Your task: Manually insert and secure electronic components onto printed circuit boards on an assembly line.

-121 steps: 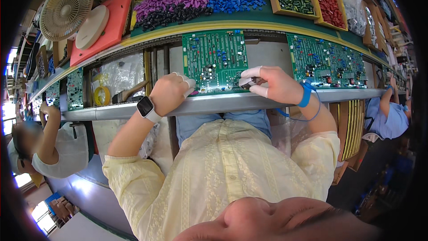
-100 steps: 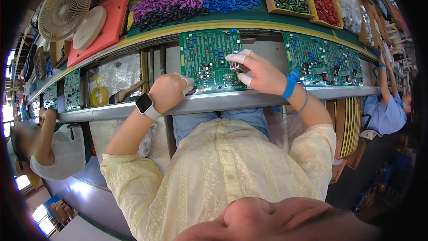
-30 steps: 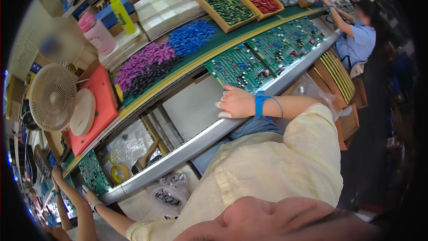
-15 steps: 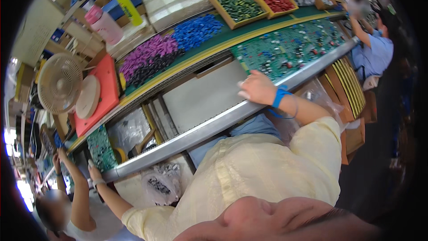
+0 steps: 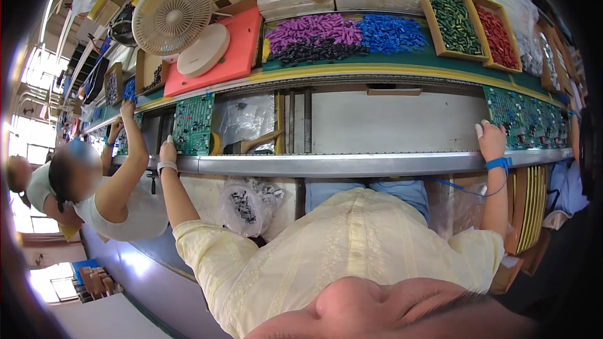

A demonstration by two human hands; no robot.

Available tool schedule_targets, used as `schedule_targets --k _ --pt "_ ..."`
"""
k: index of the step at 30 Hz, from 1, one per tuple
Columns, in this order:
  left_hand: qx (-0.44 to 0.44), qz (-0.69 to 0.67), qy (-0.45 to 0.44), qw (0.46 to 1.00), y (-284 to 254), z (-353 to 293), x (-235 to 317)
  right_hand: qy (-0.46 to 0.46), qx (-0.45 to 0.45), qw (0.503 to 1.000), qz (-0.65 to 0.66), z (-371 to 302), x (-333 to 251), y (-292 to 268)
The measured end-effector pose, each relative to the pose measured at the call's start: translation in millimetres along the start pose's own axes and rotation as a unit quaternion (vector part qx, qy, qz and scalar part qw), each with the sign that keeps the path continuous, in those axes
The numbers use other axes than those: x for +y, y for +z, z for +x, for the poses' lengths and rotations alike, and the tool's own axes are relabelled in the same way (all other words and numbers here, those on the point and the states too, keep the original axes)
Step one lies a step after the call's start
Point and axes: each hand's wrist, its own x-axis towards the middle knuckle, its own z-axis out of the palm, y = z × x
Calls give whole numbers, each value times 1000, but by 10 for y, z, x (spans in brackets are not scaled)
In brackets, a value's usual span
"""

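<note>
My left hand (image 5: 168, 149), its fingers stretched forward and a pale tip on one of them, rests at the rail against the left edge of a small green circuit board (image 5: 193, 127). Far to the right, my right hand (image 5: 492, 140) is at the near left corner of a group of green circuit boards (image 5: 531, 119) dotted with parts. Its fingers are slightly apart and bent, with pale tips. A blue wrist strap (image 5: 499, 163) with a cord circles that wrist. Both hands lie over the silver front rail (image 5: 339, 164). The undersides of the fingers are hidden.
Behind the track lie purple (image 5: 314, 30), black (image 5: 308, 54) and blue parts (image 5: 392, 33). Boxes of green (image 5: 451, 22) and red parts (image 5: 496, 34) stand beyond. A fan (image 5: 173, 16), a brush (image 5: 254, 142) and a plastic bag (image 5: 245, 207) are nearby. A co-worker (image 5: 125, 194) works at left.
My view has swung round, so the track now runs level across it. Both hands stay beside the same boards; no clear shift of the boards along the track shows.
</note>
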Motion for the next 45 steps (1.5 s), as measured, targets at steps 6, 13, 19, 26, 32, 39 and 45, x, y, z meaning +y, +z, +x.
schedule_targets --k 6,13,19,26,32,39,45 --pt "-24 -46 -1 999 25 -100 445 -52 30 996 67 251 -262 -171" --pt "-53 -75 95 991 64 -255 271 -205 97 938 261 1214 -1231 -248" --pt "-119 -246 87 958 365 -576 733 -189 127 935 271 1813 -1649 167" --pt "-274 -362 22 891 53 -1290 1963 -196 90 934 286 1809 -1909 259" --pt "-370 -324 106 864 198 -1511 2529 -236 88 909 333 1756 -1859 225" --pt "-383 -222 269 855 120 -1788 3418 -241 83 920 299 1726 -1786 153" --pt "-123 -130 547 818 114 -1677 4666 -271 118 912 284 1722 -1799 153"
